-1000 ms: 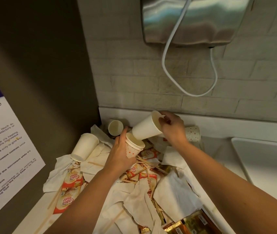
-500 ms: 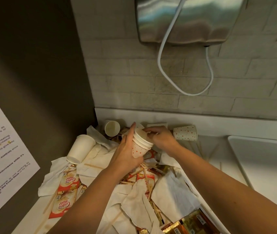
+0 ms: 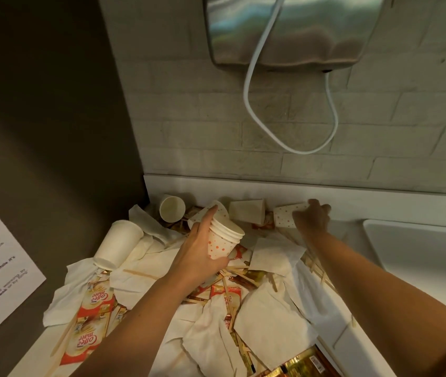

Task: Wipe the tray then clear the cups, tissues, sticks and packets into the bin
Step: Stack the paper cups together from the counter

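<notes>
Nearest, gold packets and red-and-white Coffee mate packets lie among crumpled white tissues and thin wooden stir sticks, all strewn over the white counter. Above the heap, the left hand grips a stack of cups. Its fingers are clamped round the orange-dotted outer cup, and the nested white rims tilt to the right. A tall white cup lies on its side to the left. Farther back, by the wall, the right hand has its fingers curled over a dotted cup lying on its side, beside a plain cup. A sink sits to the right.
</notes>
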